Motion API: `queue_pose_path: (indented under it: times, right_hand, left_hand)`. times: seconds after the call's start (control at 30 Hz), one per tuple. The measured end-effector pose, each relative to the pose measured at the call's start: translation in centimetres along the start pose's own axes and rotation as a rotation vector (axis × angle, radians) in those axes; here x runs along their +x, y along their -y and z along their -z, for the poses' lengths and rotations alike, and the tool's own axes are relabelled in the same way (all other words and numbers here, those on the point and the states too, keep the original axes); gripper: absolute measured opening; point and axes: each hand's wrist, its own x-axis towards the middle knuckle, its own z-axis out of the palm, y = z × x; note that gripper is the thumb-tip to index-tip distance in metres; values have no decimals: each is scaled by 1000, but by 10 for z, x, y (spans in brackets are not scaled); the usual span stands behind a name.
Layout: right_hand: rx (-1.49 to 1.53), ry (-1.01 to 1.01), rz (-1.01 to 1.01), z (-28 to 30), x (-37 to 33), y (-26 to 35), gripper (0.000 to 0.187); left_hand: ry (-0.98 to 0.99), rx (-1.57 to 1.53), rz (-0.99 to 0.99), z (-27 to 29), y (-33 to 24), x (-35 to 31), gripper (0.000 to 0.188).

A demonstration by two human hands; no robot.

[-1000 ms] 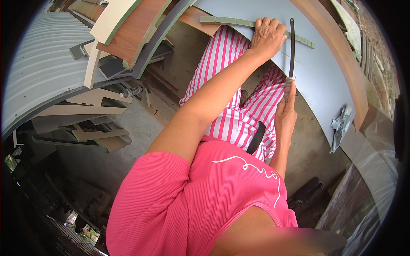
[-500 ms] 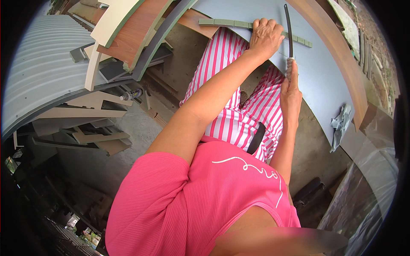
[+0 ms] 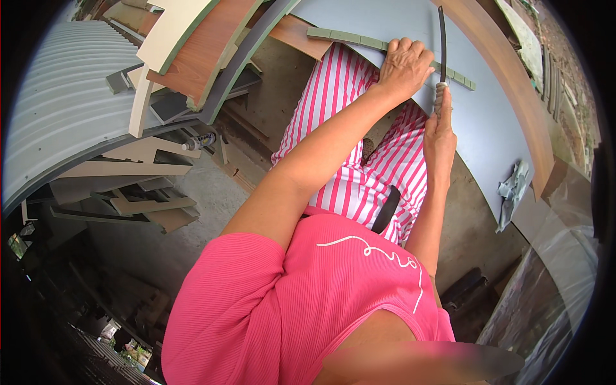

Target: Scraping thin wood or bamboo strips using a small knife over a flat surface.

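A long narrow strip of greenish board [image 3: 346, 36], with lines across it at intervals, lies over the edge of a pale blue-grey board [image 3: 487, 122]. My left hand [image 3: 406, 64] presses down on the strip near its middle, fingers curled over its far edge. In my right hand [image 3: 439, 131] is a narrow-bladed saw [image 3: 443, 45] with a pale wrapped handle, its thin dark blade pointing away from me. The blade crosses the strip just right of my left hand; whether it bites into it I cannot tell.
Stacked board offcuts [image 3: 205, 51] lean at the upper left beside corrugated metal sheeting [image 3: 64, 96]. Scrap pieces [image 3: 147, 199] and a spray can [image 3: 199, 141] lie on the floor at left. A crumpled cloth [image 3: 512, 189] rests at the board's right edge, near clear plastic sheeting [image 3: 539, 289].
The strip has shifted slightly to the right, with my left hand on it. The saw and my right hand have also moved a little to the right.
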Motion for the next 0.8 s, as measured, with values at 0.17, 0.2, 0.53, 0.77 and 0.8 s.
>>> queue_pose_path:
  times: [0.17,0.2,0.53,0.77,0.8]
  right_hand:
    - [-12,-16,-18,0,-7,-2,61]
    - [-10,-2,-50,0,-8,0,61]
    - [22,-45,-49,-5,-21,0,62]
    - [-9,-53,-18,-2,-16,0,59]
    - [-12,-25,-60,0,-12,3,59]
  left_hand:
    - [19,-12,-1,1,-5,-3,21]
    - [21,-17,-1,1,-5,-3,20]
    - [7,-3,15,-2,-9,-3,20]
    - [-34,-45,2,-5,-4,-1,21]
    - [-33,-45,-2,-6,-3,-1,21]
